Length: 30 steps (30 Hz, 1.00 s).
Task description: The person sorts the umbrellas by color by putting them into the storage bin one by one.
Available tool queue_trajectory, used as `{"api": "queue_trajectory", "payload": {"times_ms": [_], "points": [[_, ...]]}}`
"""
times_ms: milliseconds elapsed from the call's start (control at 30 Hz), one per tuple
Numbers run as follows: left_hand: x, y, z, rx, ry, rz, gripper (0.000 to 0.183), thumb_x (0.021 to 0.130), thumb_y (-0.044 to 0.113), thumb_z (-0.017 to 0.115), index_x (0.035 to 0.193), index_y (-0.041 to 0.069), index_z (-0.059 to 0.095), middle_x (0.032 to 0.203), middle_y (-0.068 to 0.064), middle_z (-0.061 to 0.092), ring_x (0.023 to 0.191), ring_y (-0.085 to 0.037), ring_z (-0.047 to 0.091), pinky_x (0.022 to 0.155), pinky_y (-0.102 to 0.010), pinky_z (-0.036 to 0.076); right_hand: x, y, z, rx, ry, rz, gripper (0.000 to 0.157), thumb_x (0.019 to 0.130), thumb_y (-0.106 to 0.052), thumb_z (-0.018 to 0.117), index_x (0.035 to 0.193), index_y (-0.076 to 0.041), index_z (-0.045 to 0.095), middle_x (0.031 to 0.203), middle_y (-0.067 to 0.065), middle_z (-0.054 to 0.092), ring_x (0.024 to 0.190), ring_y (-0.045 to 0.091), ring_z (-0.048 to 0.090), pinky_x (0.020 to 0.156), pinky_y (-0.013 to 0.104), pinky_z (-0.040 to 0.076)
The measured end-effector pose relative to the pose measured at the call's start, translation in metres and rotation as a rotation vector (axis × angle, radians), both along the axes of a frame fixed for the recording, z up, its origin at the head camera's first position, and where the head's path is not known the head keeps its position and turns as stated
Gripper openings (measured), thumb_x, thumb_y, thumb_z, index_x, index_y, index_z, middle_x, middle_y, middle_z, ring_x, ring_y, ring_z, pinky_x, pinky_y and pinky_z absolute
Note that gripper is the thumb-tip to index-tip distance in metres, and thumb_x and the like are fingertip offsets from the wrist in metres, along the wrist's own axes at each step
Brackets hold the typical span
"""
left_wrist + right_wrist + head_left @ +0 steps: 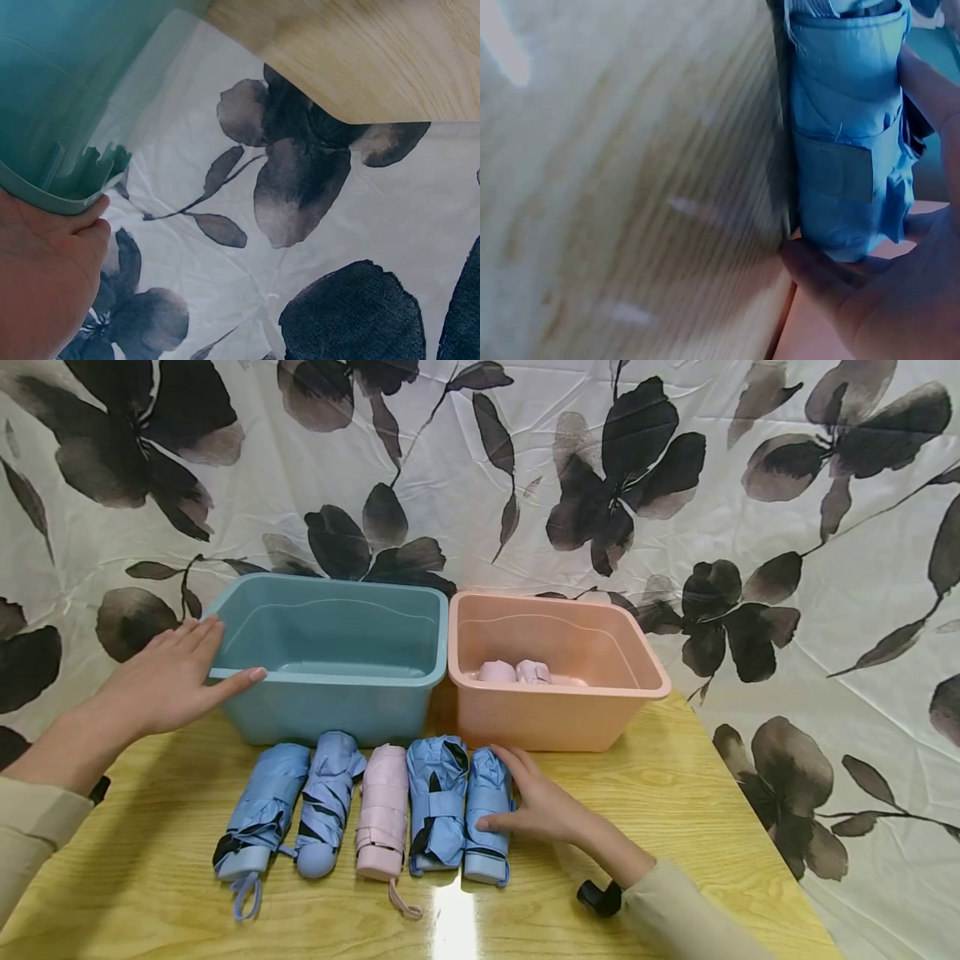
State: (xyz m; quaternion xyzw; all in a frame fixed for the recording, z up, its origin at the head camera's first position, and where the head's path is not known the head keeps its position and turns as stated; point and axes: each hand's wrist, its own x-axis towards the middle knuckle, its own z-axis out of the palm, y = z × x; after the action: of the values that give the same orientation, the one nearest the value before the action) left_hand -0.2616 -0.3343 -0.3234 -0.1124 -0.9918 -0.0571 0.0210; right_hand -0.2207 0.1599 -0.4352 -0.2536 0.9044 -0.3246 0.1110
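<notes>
My left hand (pixel 176 677) rests on the left rim of the teal bin (pixel 330 714), fingers straight and thumb stretched over the front corner. The left wrist view has this hand (pixel 45 277) right at the bin's rim. On the table, my right hand (pixel 546 800) holds the rightmost folded blue umbrella (pixel 486 810), thumb on its upper face and fingers round its far end. Up close in the right wrist view, the blue umbrella (pixel 847 176) has a strap wrapped about it. Beside it lies a wider blue umbrella with black patches (pixel 437 802).
Farther left lie a pink umbrella (pixel 382 806), a blue one with a rounded handle (pixel 327 806) and another blue one (pixel 266 797). The peach bin (pixel 555 720) stands against the teal one, with two pink rolled things (pixel 533 672) inside. Floral cloth (pixel 525 510) hangs behind.
</notes>
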Motion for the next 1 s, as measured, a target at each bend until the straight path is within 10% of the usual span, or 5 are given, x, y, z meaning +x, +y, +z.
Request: {"api": "queue_trajectory", "payload": {"times_ms": [1000], "points": [[-0.001,0.001,0.0,0.004,-0.004,0.007,0.106,0.105,0.064,0.042,0.156,-0.02,0.005,0.161,-0.045,0.008,0.149,-0.063,0.01,0.12,-0.072,0.008,-0.008,-0.008,-0.006,-0.303,-0.047,-0.079,0.084,0.07,-0.019,0.099,0.143,-0.019,0.057,0.141,0.011,0.043,0.114,0.028,0.052,0.097,0.046,0.05]]}}
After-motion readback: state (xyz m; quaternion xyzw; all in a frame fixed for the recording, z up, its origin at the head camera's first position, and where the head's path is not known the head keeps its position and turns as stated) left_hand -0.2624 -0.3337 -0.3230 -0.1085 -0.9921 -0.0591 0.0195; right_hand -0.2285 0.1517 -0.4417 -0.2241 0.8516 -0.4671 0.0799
